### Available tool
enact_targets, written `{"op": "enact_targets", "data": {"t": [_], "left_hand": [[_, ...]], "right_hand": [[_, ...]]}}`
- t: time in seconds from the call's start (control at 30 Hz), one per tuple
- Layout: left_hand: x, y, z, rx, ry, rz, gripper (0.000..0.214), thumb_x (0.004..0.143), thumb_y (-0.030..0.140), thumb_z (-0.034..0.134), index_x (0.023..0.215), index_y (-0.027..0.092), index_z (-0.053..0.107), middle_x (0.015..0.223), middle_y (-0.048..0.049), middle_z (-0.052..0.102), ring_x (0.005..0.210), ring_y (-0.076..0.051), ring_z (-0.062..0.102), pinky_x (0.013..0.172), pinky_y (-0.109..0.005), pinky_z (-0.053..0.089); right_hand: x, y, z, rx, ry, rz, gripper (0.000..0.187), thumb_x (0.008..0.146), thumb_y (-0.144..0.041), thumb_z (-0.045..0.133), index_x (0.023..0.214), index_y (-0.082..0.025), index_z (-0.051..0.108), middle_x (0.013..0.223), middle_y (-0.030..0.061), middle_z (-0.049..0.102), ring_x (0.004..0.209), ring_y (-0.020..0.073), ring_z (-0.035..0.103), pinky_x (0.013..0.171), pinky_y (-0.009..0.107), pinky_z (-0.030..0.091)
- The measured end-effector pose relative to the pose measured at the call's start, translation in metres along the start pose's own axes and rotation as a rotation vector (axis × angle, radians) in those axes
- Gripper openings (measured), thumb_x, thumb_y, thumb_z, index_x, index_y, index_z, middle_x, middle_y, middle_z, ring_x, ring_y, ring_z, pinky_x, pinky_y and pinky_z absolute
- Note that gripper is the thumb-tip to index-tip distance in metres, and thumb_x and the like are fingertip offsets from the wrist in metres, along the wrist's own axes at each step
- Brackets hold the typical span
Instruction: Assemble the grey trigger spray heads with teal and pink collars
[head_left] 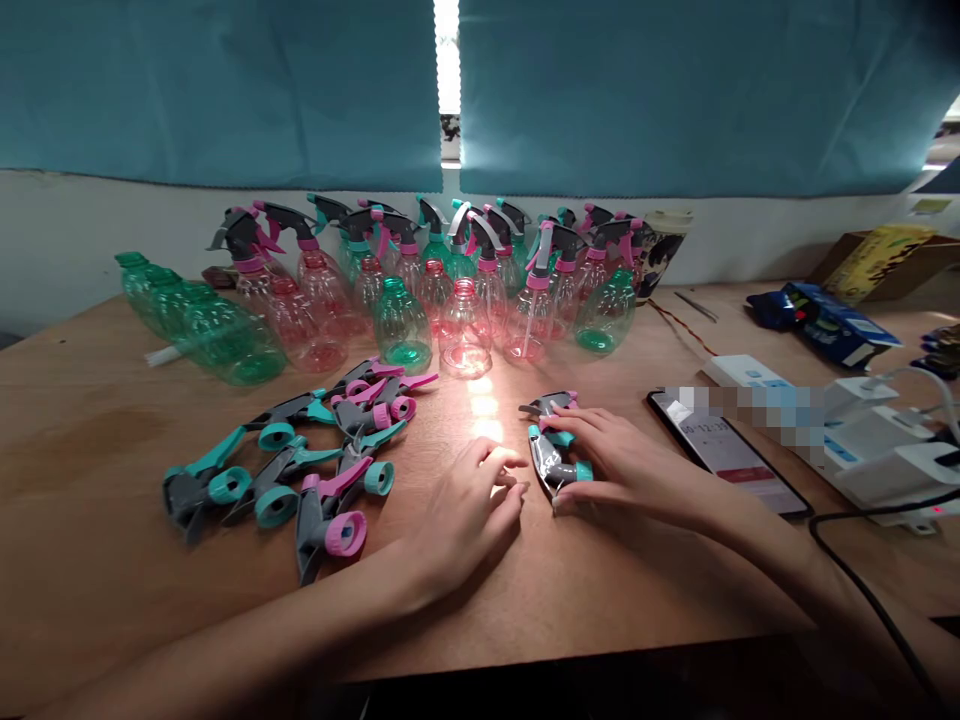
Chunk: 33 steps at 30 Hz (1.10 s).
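Observation:
My right hand (611, 462) lies on the wooden table (90, 460) with its fingers curled over two spray trigger heads. One is grey with a teal collar (553, 468) and one has pink parts (551, 405). My left hand (469, 505) rests just left of them, fingers loosely bent on the wood, holding nothing. A pile of loose trigger heads (307, 465) in teal and pink lies further left.
Many clear pink and green spray bottles (465, 325) stand at the back, some capped with triggers; several green ones (202, 320) lie at the left. A phone (724, 450), a white power strip (862, 430) with cables, and boxes (825, 320) sit on the right.

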<state>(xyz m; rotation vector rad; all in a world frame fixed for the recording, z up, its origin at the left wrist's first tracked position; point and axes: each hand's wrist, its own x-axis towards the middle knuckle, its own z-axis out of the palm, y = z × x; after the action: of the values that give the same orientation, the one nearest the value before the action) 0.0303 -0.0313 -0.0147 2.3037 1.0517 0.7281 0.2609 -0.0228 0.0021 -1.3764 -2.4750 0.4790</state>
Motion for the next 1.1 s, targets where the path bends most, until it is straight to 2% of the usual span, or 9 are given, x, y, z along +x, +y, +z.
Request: {"op": "enact_targets", "data": {"t": [0.1, 0.17, 0.27, 0.37, 0.47, 0.53, 0.67, 0.8, 1.1], "left_hand": [[0.000, -0.002, -0.002, 0.021, 0.045, 0.087, 0.019, 0.086, 0.012, 0.050, 0.103, 0.018, 0.058, 0.106, -0.0070, 0.058, 0.091, -0.018, 0.061, 0.080, -0.031, 0.053], [-0.001, -0.001, -0.002, 0.055, 0.050, 0.183, 0.020, 0.085, 0.012, 0.052, 0.102, 0.019, 0.060, 0.104, -0.0069, 0.060, 0.096, -0.019, 0.059, 0.083, -0.032, 0.051], [0.000, 0.002, -0.004, 0.094, 0.012, 0.295, 0.020, 0.089, 0.014, 0.048, 0.104, 0.019, 0.062, 0.104, -0.0066, 0.064, 0.098, -0.019, 0.058, 0.087, -0.034, 0.047], [-0.002, 0.006, -0.005, 0.128, -0.067, 0.385, 0.029, 0.087, 0.033, 0.055, 0.112, 0.018, 0.061, 0.106, -0.0075, 0.067, 0.100, -0.022, 0.058, 0.089, -0.038, 0.044], [-0.005, 0.008, -0.003, 0.150, -0.123, 0.447, 0.053, 0.079, 0.052, 0.062, 0.118, 0.016, 0.058, 0.112, -0.0103, 0.066, 0.102, -0.026, 0.059, 0.091, -0.041, 0.041], [-0.007, 0.010, 0.000, 0.174, -0.136, 0.431, 0.054, 0.079, 0.053, 0.061, 0.119, 0.016, 0.057, 0.112, -0.0108, 0.066, 0.103, -0.027, 0.058, 0.091, -0.041, 0.039], [-0.006, 0.012, 0.000, 0.222, -0.147, 0.371, 0.032, 0.082, 0.033, 0.057, 0.111, 0.017, 0.057, 0.105, -0.0088, 0.067, 0.100, -0.025, 0.058, 0.094, -0.041, 0.036], [0.000, 0.011, -0.007, 0.305, -0.117, 0.304, 0.021, 0.081, 0.019, 0.052, 0.101, 0.017, 0.059, 0.092, -0.0064, 0.066, 0.091, -0.022, 0.058, 0.100, -0.044, 0.032], [0.006, -0.004, -0.014, 0.489, -0.029, 0.168, 0.018, 0.083, 0.017, 0.053, 0.099, 0.018, 0.060, 0.094, -0.0050, 0.066, 0.093, -0.023, 0.056, 0.105, -0.049, 0.027]], "right_hand": [[0.002, -0.011, -0.004, 0.111, -0.021, -0.103, 0.073, 0.077, -0.055, 0.065, 0.137, -0.020, 0.043, 0.138, 0.0142, 0.050, 0.131, 0.0296, 0.040, 0.105, 0.048, 0.035], [0.005, -0.017, -0.007, 0.225, -0.066, -0.167, 0.072, 0.076, -0.051, 0.069, 0.136, -0.020, 0.044, 0.132, 0.0128, 0.055, 0.124, 0.0277, 0.047, 0.102, 0.044, 0.039], [0.012, -0.020, -0.012, 0.349, -0.117, -0.162, 0.054, 0.083, -0.047, 0.062, 0.130, -0.022, 0.052, 0.121, 0.0081, 0.063, 0.114, 0.0240, 0.057, 0.095, 0.039, 0.046], [0.024, -0.017, -0.011, 0.285, -0.027, -0.158, 0.036, 0.094, -0.042, 0.046, 0.120, -0.024, 0.061, 0.123, 0.0079, 0.062, 0.120, 0.0236, 0.053, 0.100, 0.042, 0.042], [0.036, -0.013, -0.003, 0.182, 0.011, -0.190, 0.036, 0.096, -0.041, 0.039, 0.119, -0.023, 0.062, 0.129, 0.0099, 0.057, 0.124, 0.0237, 0.050, 0.102, 0.043, 0.040], [0.042, -0.010, 0.002, 0.147, -0.010, -0.211, 0.037, 0.096, -0.042, 0.041, 0.119, -0.023, 0.063, 0.128, 0.0106, 0.057, 0.122, 0.0240, 0.051, 0.102, 0.042, 0.040], [0.050, 0.000, 0.008, 0.103, 0.021, -0.164, 0.037, 0.095, -0.043, 0.042, 0.121, -0.024, 0.061, 0.122, 0.0106, 0.060, 0.116, 0.0242, 0.055, 0.098, 0.042, 0.043], [0.052, 0.009, 0.005, 0.043, 0.080, -0.077, 0.040, 0.091, -0.042, 0.050, 0.122, -0.018, 0.058, 0.113, 0.0129, 0.062, 0.106, 0.0250, 0.057, 0.090, 0.040, 0.046], [0.048, 0.026, 0.006, 0.038, 0.238, 0.281, 0.042, 0.076, -0.031, 0.060, 0.114, -0.012, 0.060, 0.105, 0.0132, 0.061, 0.096, 0.0268, 0.058, 0.082, 0.036, 0.044]]}}
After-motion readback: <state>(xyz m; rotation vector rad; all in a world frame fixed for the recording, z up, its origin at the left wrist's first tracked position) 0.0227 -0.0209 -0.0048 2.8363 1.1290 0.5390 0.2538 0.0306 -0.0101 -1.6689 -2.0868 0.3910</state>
